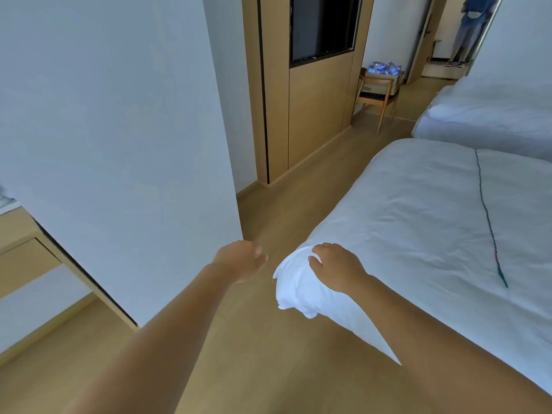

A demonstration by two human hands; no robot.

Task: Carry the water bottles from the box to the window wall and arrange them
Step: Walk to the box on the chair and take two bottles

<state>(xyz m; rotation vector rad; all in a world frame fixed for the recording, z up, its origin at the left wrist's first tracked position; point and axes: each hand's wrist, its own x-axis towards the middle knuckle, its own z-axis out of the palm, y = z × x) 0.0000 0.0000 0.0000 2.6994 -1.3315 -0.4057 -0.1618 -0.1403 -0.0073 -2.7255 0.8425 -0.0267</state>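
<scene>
Reaching forward over the floor (268, 369), my left hand (242, 259) and right hand (336, 268) hung loosely curled, holding nothing; the box (383, 79) of water bottles (383, 68) sat far off on a chair (378, 97) beside the beds.

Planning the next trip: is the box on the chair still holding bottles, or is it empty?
Not empty. The box on the chair is open-topped, with blue-and-white bottles piled above its rim. How many, cannot tell.
</scene>
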